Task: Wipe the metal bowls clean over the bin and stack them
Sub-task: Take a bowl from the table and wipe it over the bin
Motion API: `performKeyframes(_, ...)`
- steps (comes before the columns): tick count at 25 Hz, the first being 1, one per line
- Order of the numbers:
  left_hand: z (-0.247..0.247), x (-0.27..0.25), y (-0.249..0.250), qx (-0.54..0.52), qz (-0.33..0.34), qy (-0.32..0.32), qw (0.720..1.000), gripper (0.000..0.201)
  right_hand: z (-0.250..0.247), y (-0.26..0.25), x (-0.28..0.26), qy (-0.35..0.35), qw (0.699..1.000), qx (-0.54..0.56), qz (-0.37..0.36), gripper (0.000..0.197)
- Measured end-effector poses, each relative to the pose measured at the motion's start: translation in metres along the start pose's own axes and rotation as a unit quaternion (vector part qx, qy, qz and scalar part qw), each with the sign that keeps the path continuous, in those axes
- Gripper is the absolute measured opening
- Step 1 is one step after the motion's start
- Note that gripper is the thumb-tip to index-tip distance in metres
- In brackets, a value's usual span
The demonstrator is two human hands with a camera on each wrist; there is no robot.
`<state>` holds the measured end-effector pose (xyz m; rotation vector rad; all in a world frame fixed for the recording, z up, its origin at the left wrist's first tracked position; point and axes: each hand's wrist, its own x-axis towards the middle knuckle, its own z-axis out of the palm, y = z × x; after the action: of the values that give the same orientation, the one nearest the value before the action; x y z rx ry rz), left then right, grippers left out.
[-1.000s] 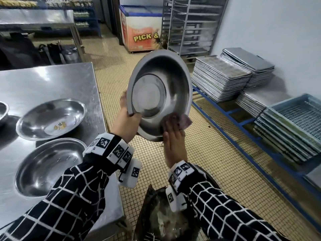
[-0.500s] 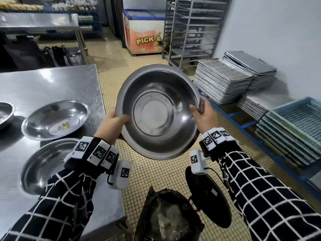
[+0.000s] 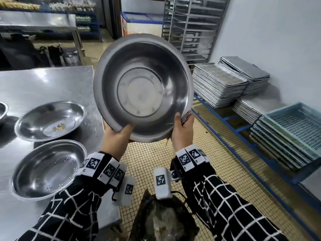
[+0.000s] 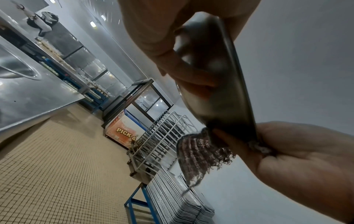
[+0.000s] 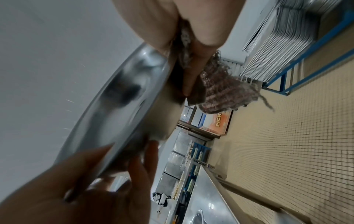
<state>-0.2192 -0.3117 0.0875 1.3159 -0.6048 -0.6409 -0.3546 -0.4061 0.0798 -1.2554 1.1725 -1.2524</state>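
Note:
I hold a large metal bowl [image 3: 144, 87] tilted up on edge, its inside facing me, above a bin lined with a dark bag [image 3: 163, 221]. My left hand [image 3: 118, 136] grips its lower left rim, thumb inside. My right hand [image 3: 182, 131] grips the lower right rim and pinches a frayed brownish cloth [image 4: 201, 153] against the bowl's back; the same cloth [image 5: 220, 91] hangs behind the bowl [image 5: 118, 106] in the right wrist view. Two more bowls lie on the steel table [image 3: 43, 80]: a bowl [image 3: 50, 120] with yellow scraps and an empty bowl [image 3: 48, 169].
A third bowl's rim [image 3: 2, 110] shows at the far left. Stacked baking trays [image 3: 220, 84] and blue crates [image 3: 291, 134] sit on a low blue rack at the right. A tall tray trolley [image 3: 191, 23] and a chest freezer [image 3: 139, 23] stand behind, on the tiled floor.
The right hand left the bowl's inside and took the rim with the cloth. Both hands then slid down to the lower rim and the bowl rose and tilted toward me.

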Motion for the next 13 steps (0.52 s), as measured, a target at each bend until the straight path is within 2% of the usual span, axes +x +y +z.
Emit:
performKeyframes(2,-0.011,0.008,-0.001,0.032,0.0,0.014,0.999,0.012,-0.004,0.003,-0.005,-0.033,0.999,-0.013,0.026,0.034)
performKeyframes(5,-0.029,0.022,-0.001,0.161,0.052,0.057,0.984,0.016,-0.014,0.013,-0.016,-0.041,0.994,-0.092,0.05,0.035)
performKeyframes(7,-0.039,0.029,0.001,0.243,0.083,0.054,0.965,0.03,-0.018,0.022,-0.022,-0.04,0.989,-0.139,0.018,0.034)
performKeyframes(9,-0.042,0.032,0.004,0.303,0.099,0.028,0.947,0.038,-0.012,0.031,-0.024,-0.086,0.976,-0.189,-0.062,0.031)
performKeyframes(11,-0.039,0.033,0.008,0.334,0.114,-0.005,0.936,0.039,0.005,0.041,-0.023,-0.194,0.941,-0.237,-0.143,0.031)
performKeyframes(13,-0.034,0.031,0.013,0.343,0.129,-0.034,0.93,0.034,0.023,0.051,-0.024,-0.317,0.869,-0.317,-0.207,0.036)
